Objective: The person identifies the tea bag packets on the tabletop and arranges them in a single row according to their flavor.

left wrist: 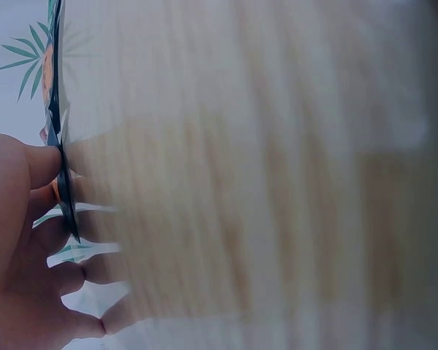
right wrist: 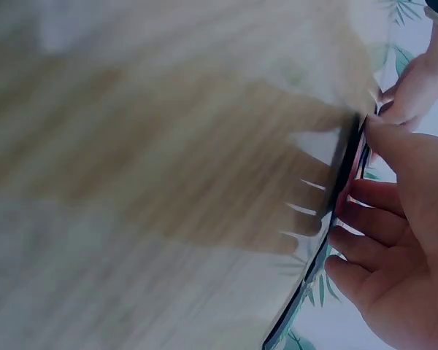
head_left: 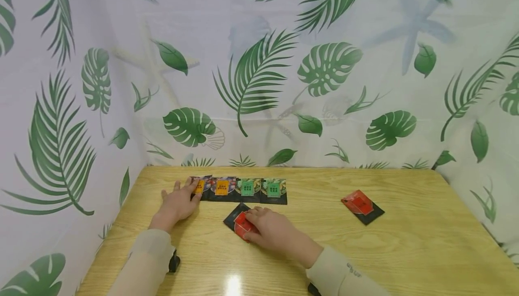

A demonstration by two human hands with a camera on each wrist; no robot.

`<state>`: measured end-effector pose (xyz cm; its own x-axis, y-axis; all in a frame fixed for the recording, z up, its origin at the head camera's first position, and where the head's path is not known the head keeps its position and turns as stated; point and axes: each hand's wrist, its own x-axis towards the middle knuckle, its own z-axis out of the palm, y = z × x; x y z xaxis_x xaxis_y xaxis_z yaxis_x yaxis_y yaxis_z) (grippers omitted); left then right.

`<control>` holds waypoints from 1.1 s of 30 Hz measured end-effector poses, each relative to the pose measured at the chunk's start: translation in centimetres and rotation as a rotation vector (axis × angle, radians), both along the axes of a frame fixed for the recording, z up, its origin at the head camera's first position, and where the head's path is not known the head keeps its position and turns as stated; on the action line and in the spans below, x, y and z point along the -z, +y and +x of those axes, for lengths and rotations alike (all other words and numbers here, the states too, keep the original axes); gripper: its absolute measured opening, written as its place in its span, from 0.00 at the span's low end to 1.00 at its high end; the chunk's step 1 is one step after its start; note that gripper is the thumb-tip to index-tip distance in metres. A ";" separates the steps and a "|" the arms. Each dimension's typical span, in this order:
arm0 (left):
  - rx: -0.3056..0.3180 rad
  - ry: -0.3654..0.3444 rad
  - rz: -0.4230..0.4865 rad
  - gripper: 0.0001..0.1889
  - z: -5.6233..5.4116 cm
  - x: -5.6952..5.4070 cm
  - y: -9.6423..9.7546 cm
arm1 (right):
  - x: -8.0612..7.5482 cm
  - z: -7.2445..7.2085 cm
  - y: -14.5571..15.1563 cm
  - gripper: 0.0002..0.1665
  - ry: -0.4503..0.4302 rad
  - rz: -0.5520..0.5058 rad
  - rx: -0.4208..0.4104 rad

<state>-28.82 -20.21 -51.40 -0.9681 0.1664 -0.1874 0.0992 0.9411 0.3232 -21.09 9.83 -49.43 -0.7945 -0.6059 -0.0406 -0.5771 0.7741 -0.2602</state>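
My left hand rests with spread fingers on the leftmost orange-labelled packet, partly covering it. Next to it in the row lie another orange-labelled packet and two green-labelled ones, the inner and the outer. Just in front of the row, my right hand holds a black packet with a red label, thumb at its near side and fingers over its top. That packet lies turned at an angle, low over the table. In the right wrist view its dark edge shows beside the fingertips.
A second red-labelled packet lies slanted on the right part of the wooden table. Leaf-patterned cloth hangs along the table's back and sides.
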 end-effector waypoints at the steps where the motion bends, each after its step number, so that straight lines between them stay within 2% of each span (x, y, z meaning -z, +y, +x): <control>1: -0.001 -0.002 0.001 0.33 0.0 0.0 0.0 | 0.0 0.1 0.0 0.33 0.004 0.013 -0.004; 6: 0.000 -0.005 -0.002 0.33 0.0 0.1 0.0 | -0.2 0.4 0.3 0.25 0.010 0.013 -0.043; 12: 0.002 -0.004 0.000 0.33 0.0 0.1 0.0 | -0.3 0.5 0.5 0.28 -0.026 0.035 -0.036; 15: 0.004 -0.002 -0.002 0.33 0.1 0.1 -0.1 | -0.1 0.6 0.1 0.22 0.025 0.004 0.013; 17: 0.004 -0.001 -0.005 0.33 0.1 0.1 -0.1 | 0.1 0.7 -0.2 0.21 0.070 -0.020 0.068; 20: 0.002 0.000 -0.006 0.33 0.1 0.1 -0.1 | 0.5 0.9 -0.9 0.29 0.098 -0.026 0.157; 23: -0.002 -0.001 -0.005 0.33 0.0 0.1 -0.1 | 0.8 1.0 -1.4 0.36 0.093 0.000 0.199; 28: 0.002 0.002 -0.009 0.33 0.0 0.0 0.0 | 0.9 1.1 -1.2 0.35 0.068 -0.006 0.169; 33: 0.007 0.002 -0.006 0.33 0.0 -0.1 0.0 | 0.4 1.2 0.2 0.28 -0.018 -0.058 0.132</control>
<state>-28.87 -20.21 -51.28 -0.9672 0.1724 -0.1867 0.1066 0.9422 0.3175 -19.89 9.98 -49.88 -0.8671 -0.4975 -0.0230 -0.4658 0.8264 -0.3162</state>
